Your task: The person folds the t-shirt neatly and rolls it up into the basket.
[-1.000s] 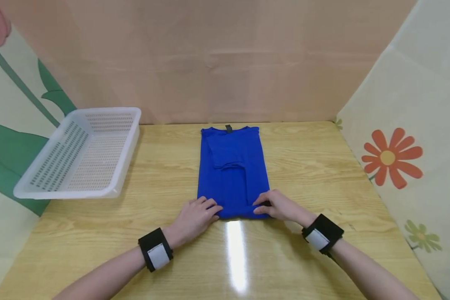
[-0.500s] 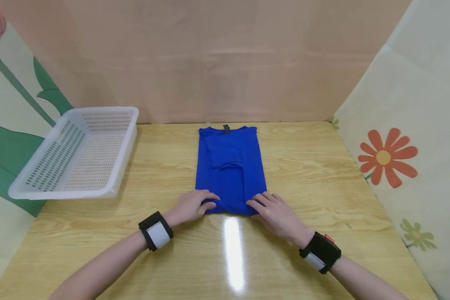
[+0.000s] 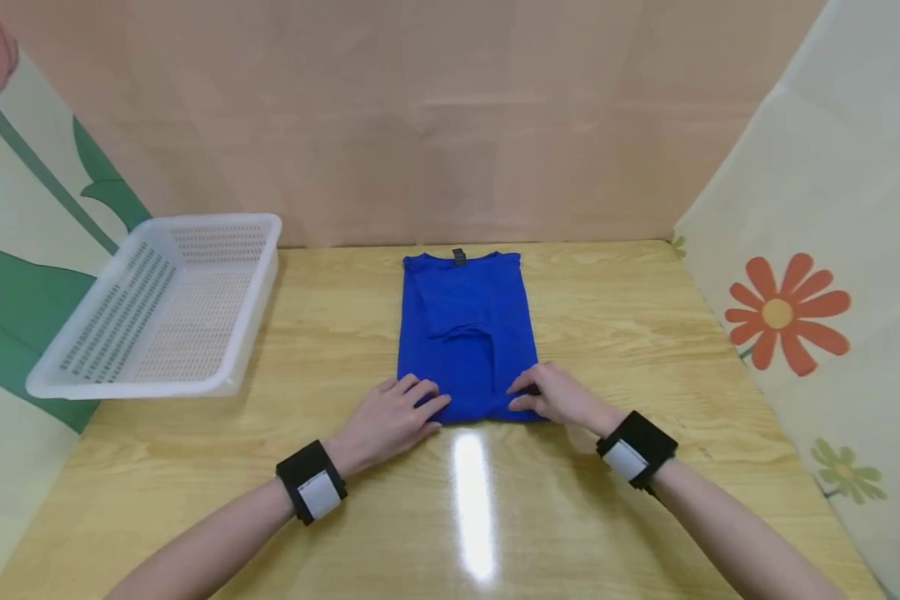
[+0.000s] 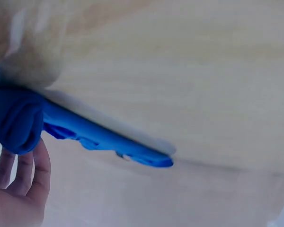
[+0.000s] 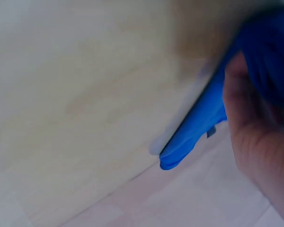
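A blue shirt [image 3: 457, 358] lies folded into a long rectangle on the table, its neckline and dark neck label at the far end. The near end is turned up into a thick roll [image 3: 472, 407]. My left hand [image 3: 390, 419] holds the left end of this roll, fingers bent over it. In the left wrist view, the spiral end of the roll [image 4: 20, 120] shows against the fingertips. At the right end, my right hand [image 3: 562, 396] pinches the roll between thumb and fingers. The right wrist view shows the shirt's side edge [image 5: 194, 125] running away from that hand.
A white perforated plastic basket [image 3: 228, 350] stands at the left of the wooden table [image 3: 607, 308]. A plain pinkish backdrop [image 3: 420, 125] rises behind the far edge. Flower-patterned sheets [image 3: 832, 208] line both sides.
The shirt's near edge has rolled a little farther from me, making the flat part shorter. Both hands have shifted their grip along with the roll. The basket has stayed put.
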`<action>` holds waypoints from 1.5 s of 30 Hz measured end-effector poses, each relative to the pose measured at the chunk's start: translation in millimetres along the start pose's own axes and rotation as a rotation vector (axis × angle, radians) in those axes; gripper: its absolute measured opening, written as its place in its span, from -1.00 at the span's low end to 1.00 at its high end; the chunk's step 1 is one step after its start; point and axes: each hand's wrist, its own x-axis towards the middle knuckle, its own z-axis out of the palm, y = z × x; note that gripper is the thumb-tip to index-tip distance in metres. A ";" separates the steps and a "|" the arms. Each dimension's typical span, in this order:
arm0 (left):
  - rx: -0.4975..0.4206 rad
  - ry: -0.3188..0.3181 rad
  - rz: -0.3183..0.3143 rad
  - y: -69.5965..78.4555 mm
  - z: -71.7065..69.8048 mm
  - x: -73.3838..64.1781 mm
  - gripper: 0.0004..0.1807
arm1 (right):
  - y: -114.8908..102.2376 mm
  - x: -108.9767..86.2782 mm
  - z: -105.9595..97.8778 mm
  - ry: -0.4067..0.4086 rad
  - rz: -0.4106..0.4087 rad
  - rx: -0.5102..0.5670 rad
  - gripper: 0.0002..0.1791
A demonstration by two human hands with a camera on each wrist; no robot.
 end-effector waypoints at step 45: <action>-0.012 0.008 -0.044 -20.5 5.9 25.9 -0.72 | 29.2 40.5 -22.4 -0.154 -0.036 0.159 -0.83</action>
